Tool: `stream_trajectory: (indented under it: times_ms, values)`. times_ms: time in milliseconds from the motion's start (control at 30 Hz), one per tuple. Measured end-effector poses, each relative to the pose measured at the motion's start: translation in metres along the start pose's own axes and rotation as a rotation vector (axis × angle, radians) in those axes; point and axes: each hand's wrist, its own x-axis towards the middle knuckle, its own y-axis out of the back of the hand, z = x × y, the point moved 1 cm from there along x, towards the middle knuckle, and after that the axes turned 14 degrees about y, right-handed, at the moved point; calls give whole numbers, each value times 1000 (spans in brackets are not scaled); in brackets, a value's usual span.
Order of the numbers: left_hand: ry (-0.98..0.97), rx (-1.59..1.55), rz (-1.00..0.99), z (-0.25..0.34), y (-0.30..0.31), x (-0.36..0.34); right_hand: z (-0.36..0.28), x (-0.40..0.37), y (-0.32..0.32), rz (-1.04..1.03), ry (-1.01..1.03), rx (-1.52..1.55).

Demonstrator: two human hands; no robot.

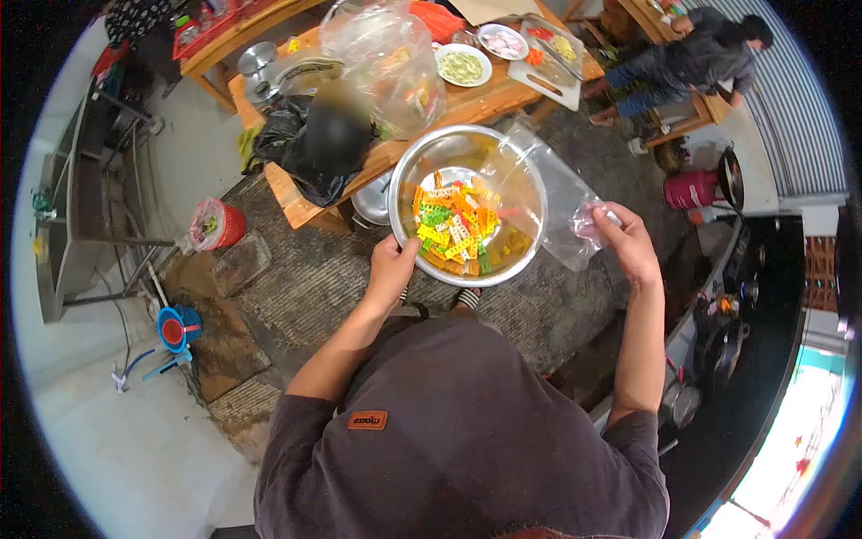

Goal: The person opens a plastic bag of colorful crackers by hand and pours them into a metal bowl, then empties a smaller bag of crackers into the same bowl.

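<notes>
My left hand (392,269) grips the near left rim of a steel bowl (403,180), fingers under and thumb on the edge. Inside lie many small yellow, green, orange and white ladder-shaped pieces (455,225). A clear plastic bag (570,211) is pinched in my right hand (626,241), to the right of the bowl. The bag's other end hangs over the bowl's right rim. It looks flat, with nothing I can make out inside.
Ahead stands a wooden table (489,110) with a black plastic bag (314,153), clear bags, a plate of sliced greens (463,66) and a cutting board (557,88). A red basket (231,225) is on the left. A person (691,63) sits at the upper right; a stove counter (772,296) runs along the right.
</notes>
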Motion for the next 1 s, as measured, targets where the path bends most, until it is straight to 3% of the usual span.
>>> stream_trajectory:
  times_ms: [33, 133, 367, 600, 700, 767, 833, 967, 1000]
  values:
    - [-12, -7, 20, -1, 3, -4, 10, 4, -1, 63, 26, 98]
    - [104, 79, 130, -3, 8, -16, 32, 14, -2, -58, 11, 192]
    - [35, -88, 274, -14, 3, -51, 71, 52, -3, -91, 58, 668]
    - [70, -216, 568, -46, 21, -106, 65, 115, -13, -242, 74, 811]
    - [78, -289, 656, -60, 41, -128, 52, 142, -35, -293, 113, 727]
    - [-80, -417, 760, -60, 46, -128, 39, 164, -46, -308, 135, 683]
    - [-93, -508, 817, -65, 65, -131, 19, 180, -63, -309, 162, 633]
    - [-126, -545, 865, -67, 108, -127, -15, 234, -90, -162, 307, 557]
    - [-130, -553, 881, -68, 119, -126, -28, 249, -96, -164, 389, 391]
